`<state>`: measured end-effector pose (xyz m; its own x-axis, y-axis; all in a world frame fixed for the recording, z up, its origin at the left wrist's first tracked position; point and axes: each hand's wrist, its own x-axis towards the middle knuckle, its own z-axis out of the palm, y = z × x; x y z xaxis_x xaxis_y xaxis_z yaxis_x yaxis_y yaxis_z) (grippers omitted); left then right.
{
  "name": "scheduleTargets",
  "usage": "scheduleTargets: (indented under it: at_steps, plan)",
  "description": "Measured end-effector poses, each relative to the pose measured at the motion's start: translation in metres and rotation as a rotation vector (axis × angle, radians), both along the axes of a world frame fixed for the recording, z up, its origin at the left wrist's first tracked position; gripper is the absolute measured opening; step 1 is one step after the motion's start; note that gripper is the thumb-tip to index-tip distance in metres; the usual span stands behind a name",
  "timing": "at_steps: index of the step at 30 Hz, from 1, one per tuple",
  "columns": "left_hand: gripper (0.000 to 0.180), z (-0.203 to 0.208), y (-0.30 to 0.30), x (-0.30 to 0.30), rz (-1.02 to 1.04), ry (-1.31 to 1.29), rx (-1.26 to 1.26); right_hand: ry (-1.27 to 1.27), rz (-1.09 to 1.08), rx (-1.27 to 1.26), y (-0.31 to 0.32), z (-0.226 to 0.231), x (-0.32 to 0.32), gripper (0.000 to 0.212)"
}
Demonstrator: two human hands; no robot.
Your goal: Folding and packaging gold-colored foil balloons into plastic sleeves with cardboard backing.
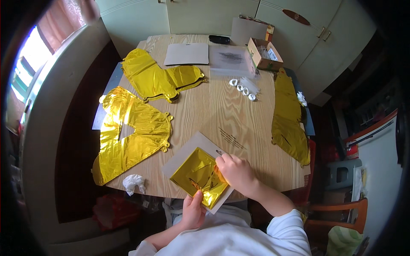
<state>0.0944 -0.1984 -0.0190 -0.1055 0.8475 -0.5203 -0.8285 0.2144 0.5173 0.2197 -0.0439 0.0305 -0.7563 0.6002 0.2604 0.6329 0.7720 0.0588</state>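
Near the front edge of the table, a folded gold foil balloon (188,168) lies flat on a grey card (183,149) with a hang hole at its corner. My left hand (194,212) grips the lower corner of the foil and card, thumb on top. At the right-hand edge, my right hand (237,174) is closed with its fingertips pinching the foil's edge, where an orange-gold fold shows; the fingers partly hide it. Flat gold foil balloons lie at the far left (151,77), the left (141,132) and the right edge (288,115) of the table.
Several white ribbon rolls (242,88) sit beside clear tubes (250,84). Farther back are a grey card stack (186,54), clear plastic bags (232,64), a black case (219,39) and an open cardboard box (271,64). A crumpled tissue (134,183) lies front left; a wooden chair (361,211) stands right.
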Motion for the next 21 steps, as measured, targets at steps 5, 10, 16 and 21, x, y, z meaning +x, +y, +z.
scheduleTargets:
  at_steps: [5, 10, 16, 21]
  plan:
    - [0.026, -0.002, 0.001, 0.001, -0.002, 0.005, 0.008, 0.016, -0.073, -0.071, -0.003, -0.002, -0.008, 0.009]
    - [0.027, -0.003, 0.001, 0.002, -0.037, -0.001, 0.027, 0.102, -0.078, -0.060, 0.008, -0.007, -0.017, 0.009]
    - [0.028, -0.004, 0.000, 0.001, -0.056, 0.004, 0.034, 0.104, 0.036, -0.019, 0.002, -0.011, -0.026, 0.007]
    - [0.030, -0.004, -0.003, 0.003, -0.079, 0.014, 0.036, 0.093, 0.088, -0.009, -0.012, -0.007, -0.028, 0.008]
